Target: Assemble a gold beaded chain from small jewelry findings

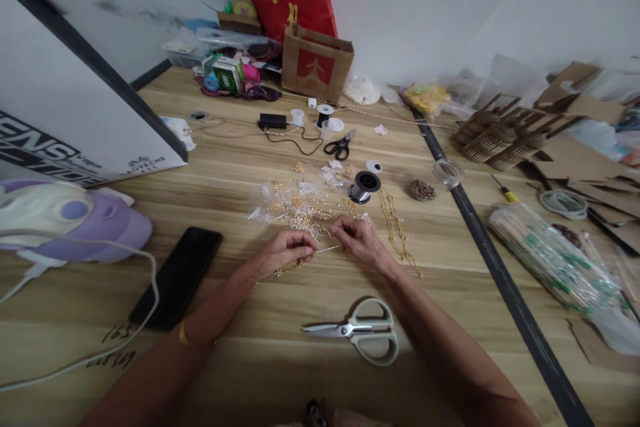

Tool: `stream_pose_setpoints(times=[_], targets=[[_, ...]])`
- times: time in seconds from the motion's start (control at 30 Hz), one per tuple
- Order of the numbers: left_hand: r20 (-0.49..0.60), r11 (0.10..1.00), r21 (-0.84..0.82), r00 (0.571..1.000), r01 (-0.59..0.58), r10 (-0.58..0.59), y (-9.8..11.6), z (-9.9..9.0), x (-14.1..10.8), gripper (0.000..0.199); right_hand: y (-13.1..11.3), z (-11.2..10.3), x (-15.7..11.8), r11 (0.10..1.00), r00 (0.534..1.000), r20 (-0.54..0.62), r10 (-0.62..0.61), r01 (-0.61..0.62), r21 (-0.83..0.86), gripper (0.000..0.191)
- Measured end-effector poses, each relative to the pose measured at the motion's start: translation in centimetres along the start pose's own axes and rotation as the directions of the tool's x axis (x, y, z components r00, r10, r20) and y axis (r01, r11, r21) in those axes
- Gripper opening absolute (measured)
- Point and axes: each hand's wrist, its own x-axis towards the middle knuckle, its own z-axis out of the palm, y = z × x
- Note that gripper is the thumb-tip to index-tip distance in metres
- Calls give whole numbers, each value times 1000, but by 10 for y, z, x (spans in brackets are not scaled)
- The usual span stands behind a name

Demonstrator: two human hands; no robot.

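Note:
My left hand (289, 251) is closed in a pinch near the middle of the wooden table, on one end of a thin silvery beaded strand (327, 249). The strand's other end runs to the pinched fingers of my right hand (357, 237). Just beyond both hands lies a pile of shiny clear and gold beads (309, 219), with small plastic bags (270, 200) around it. A spool of silvery wire (363, 187) stands behind my right hand. Gold chains (395, 227) lie to its right. Part of another gold beaded piece shows under my left hand.
White-handled scissors (373, 331) lie nearer my body. A black phone (177, 277) and a purple-white device (75, 217) are at left. Black scissors (340, 145) lie farther back. A bead dish (421, 190) and bagged sticks (555, 260) are at right; a paper bag (316, 65) stands behind.

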Motion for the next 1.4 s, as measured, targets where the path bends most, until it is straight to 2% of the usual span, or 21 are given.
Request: stream_pose_setpoints(times=[0.43, 0.63, 0.87, 1.23, 1.4], targets=[[50, 996, 86, 999, 6, -10, 2, 0, -1, 20, -2, 1, 0, 1000, 1000, 13, -2, 2, -8, 30], [28, 996, 93, 1000, -5, 3, 1, 2, 0, 25, -2, 1, 0, 1000, 1000, 18, -6, 6, -5, 30], [0, 988, 153, 1000, -2, 1, 2, 3, 0, 22, -6, 1, 0, 999, 1000, 28, -10, 11, -30, 30], [19, 985, 163, 998, -63, 61, 6, 3, -2, 24, -12, -9, -3, 988, 991, 126, -55, 72, -134, 12], [-22, 988, 119, 994, -100, 104, 4, 2, -2, 24, -15, -10, -4, 951, 972, 171, -159, 198, -239, 11]])
